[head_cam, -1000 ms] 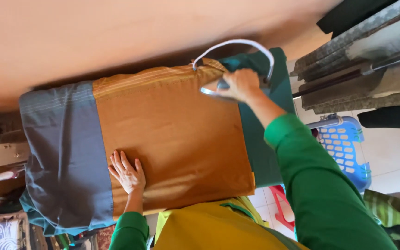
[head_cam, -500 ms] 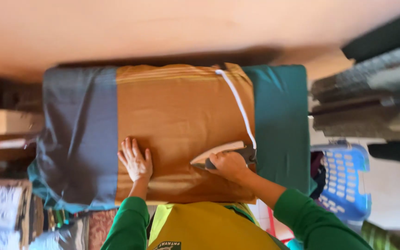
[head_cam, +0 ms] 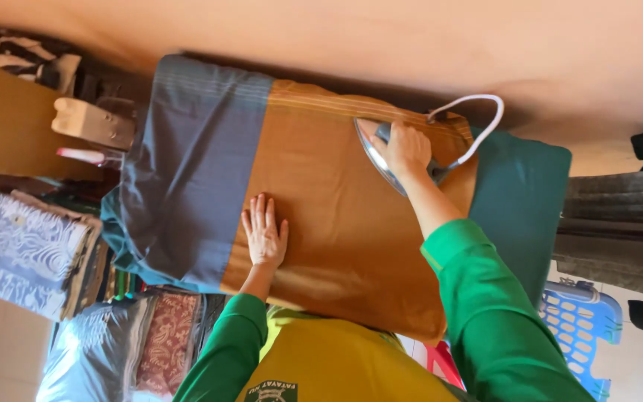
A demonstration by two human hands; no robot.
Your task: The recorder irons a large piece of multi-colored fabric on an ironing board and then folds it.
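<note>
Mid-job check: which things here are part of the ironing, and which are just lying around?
In use:
right hand gripping iron
left hand flat on orange cloth
grey cloth
green board
white cord

Lying about:
folded fabrics
blue basket

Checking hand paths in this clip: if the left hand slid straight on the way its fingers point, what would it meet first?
The left hand lies flat on the brown cloth, fingers pointing toward the far edge. Only bare brown cloth lies ahead, then probably the wall; the iron sits off to the side.
</note>
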